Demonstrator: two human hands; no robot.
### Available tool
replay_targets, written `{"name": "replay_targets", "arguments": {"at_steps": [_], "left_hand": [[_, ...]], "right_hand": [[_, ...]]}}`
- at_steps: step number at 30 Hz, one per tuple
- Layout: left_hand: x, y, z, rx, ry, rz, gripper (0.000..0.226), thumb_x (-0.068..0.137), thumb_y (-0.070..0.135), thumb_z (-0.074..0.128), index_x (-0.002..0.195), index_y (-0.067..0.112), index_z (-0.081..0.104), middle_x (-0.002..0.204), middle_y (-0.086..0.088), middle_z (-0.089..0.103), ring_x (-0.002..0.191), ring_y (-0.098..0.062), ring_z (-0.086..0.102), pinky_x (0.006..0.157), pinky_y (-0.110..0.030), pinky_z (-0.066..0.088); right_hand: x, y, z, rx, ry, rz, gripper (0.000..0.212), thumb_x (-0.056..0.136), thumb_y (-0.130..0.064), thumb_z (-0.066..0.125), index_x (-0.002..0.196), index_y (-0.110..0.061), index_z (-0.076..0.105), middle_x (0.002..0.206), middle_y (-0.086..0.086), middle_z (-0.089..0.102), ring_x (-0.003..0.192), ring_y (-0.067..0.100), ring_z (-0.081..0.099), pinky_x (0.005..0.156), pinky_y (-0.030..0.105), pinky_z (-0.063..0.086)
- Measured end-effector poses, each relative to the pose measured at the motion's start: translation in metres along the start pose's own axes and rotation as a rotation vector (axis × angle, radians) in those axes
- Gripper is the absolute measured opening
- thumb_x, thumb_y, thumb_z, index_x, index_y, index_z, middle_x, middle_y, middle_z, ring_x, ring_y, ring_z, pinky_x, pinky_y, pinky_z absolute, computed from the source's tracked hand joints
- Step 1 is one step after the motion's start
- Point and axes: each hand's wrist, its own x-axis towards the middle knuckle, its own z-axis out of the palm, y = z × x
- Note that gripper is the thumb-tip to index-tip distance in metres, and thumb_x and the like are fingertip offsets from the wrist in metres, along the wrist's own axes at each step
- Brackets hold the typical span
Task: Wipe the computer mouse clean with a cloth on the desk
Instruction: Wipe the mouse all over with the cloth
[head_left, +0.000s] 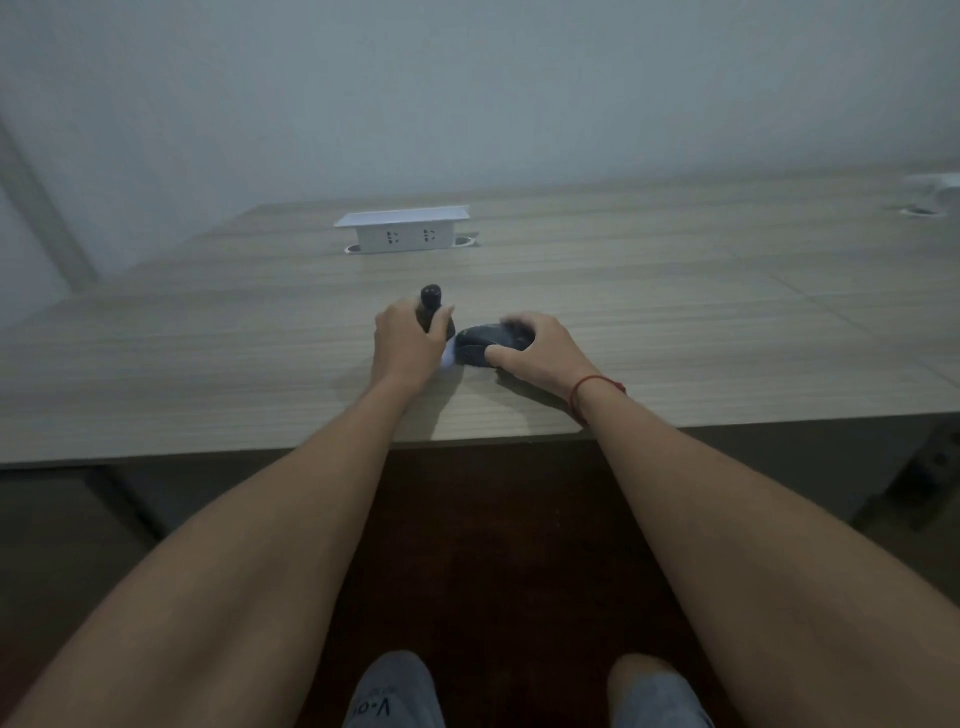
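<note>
A black computer mouse (485, 343) lies on the wooden desk (208, 353) near its front edge. My right hand (540, 351) grips it, fingers over its far end and thumb on its near side. A small white cloth (450, 357) peeks out between my two hands, just left of the mouse. My left hand (405, 345) is wrapped around a small dark bottle (431, 300) with a rounded black cap that stands upright on the desk. Most of the cloth is hidden by my left hand.
A white pop-up socket box (402, 231) stands at the back middle of the desk. A white object (935, 189) lies at the far right edge. The desk's front edge runs below my wrists, with dark red floor and my feet beneath.
</note>
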Motion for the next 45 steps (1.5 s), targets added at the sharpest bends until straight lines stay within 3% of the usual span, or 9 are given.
{"name": "replay_targets", "arguments": {"at_steps": [5,10,14,21,27,32,35,40,45], "left_hand": [[0.008,0.028,-0.003,-0.110,0.118,0.023,0.033,0.092,0.032,0.059,0.081,0.002,0.065,0.074,-0.005,0.062,0.068,-0.014,0.056,0.053,-0.007,0.034],[0.001,0.009,0.009,-0.046,0.009,-0.036,0.029,0.091,0.031,0.061,0.083,0.003,0.064,0.082,-0.010,0.066,0.075,-0.022,0.062,0.067,-0.033,0.053],[-0.004,0.001,0.001,0.009,-0.010,-0.034,0.023,0.092,0.027,0.060,0.078,0.009,0.059,0.078,-0.007,0.060,0.070,-0.017,0.055,0.053,-0.015,0.036],[-0.003,0.039,-0.003,-0.142,0.078,0.021,0.022,0.094,0.025,0.059,0.088,0.004,0.064,0.081,-0.003,0.060,0.076,-0.014,0.056,0.068,-0.024,0.043],[-0.011,0.006,0.003,-0.048,-0.001,-0.118,0.026,0.092,0.027,0.060,0.092,0.002,0.064,0.090,-0.012,0.066,0.083,-0.025,0.063,0.070,-0.032,0.050],[-0.005,0.023,-0.006,-0.087,0.073,-0.081,0.020,0.094,0.025,0.059,0.084,0.007,0.061,0.083,-0.007,0.060,0.078,-0.017,0.055,0.068,-0.025,0.039],[0.001,0.032,-0.001,-0.142,0.095,-0.092,0.023,0.093,0.026,0.059,0.092,0.004,0.065,0.091,-0.011,0.065,0.085,-0.019,0.058,0.073,-0.027,0.043],[-0.001,0.034,0.012,-0.145,0.009,-0.010,0.020,0.091,0.027,0.062,0.085,0.007,0.064,0.083,-0.006,0.066,0.077,-0.019,0.061,0.072,-0.030,0.050],[0.011,0.016,0.004,0.038,-0.078,-0.085,0.023,0.087,0.030,0.067,0.085,0.007,0.069,0.086,-0.010,0.069,0.079,-0.025,0.066,0.076,-0.038,0.055]], "right_hand": [[0.001,-0.001,-0.003,0.010,-0.043,-0.003,0.052,0.080,-0.026,0.071,0.129,-0.014,0.055,0.124,0.005,0.057,0.109,0.018,0.055,0.087,0.027,0.046],[-0.001,-0.001,-0.005,0.013,-0.052,0.005,0.048,0.080,-0.021,0.069,0.126,-0.014,0.056,0.123,0.007,0.057,0.108,0.020,0.057,0.086,0.026,0.048],[-0.004,-0.002,-0.008,0.018,-0.060,0.016,0.055,0.082,-0.024,0.070,0.132,-0.014,0.052,0.131,0.008,0.055,0.111,0.017,0.053,0.088,0.027,0.047],[-0.014,0.005,-0.010,-0.104,0.102,0.107,0.085,0.065,-0.069,0.072,0.129,-0.016,0.054,0.128,0.003,0.059,0.117,0.021,0.055,0.098,0.043,0.051],[-0.018,0.004,-0.013,-0.001,0.069,0.099,0.075,0.071,-0.057,0.077,0.131,-0.017,0.057,0.126,0.000,0.061,0.112,0.017,0.057,0.097,0.042,0.053],[-0.011,-0.001,-0.018,0.069,0.010,0.143,0.058,0.084,-0.036,0.074,0.135,-0.014,0.056,0.136,0.004,0.058,0.126,0.019,0.052,0.108,0.039,0.044],[-0.011,-0.001,-0.013,0.034,0.081,0.170,0.060,0.081,-0.051,0.068,0.130,-0.016,0.060,0.130,0.004,0.063,0.119,0.021,0.058,0.103,0.044,0.048],[-0.013,0.000,-0.002,-0.153,0.177,0.145,0.058,0.070,-0.079,0.052,0.086,-0.025,0.069,0.087,-0.005,0.071,0.085,0.018,0.066,0.080,0.044,0.057],[-0.010,-0.004,-0.003,-0.149,0.167,0.119,0.052,0.081,-0.066,0.056,0.112,-0.026,0.069,0.112,-0.002,0.072,0.106,0.022,0.064,0.097,0.046,0.049]]}}
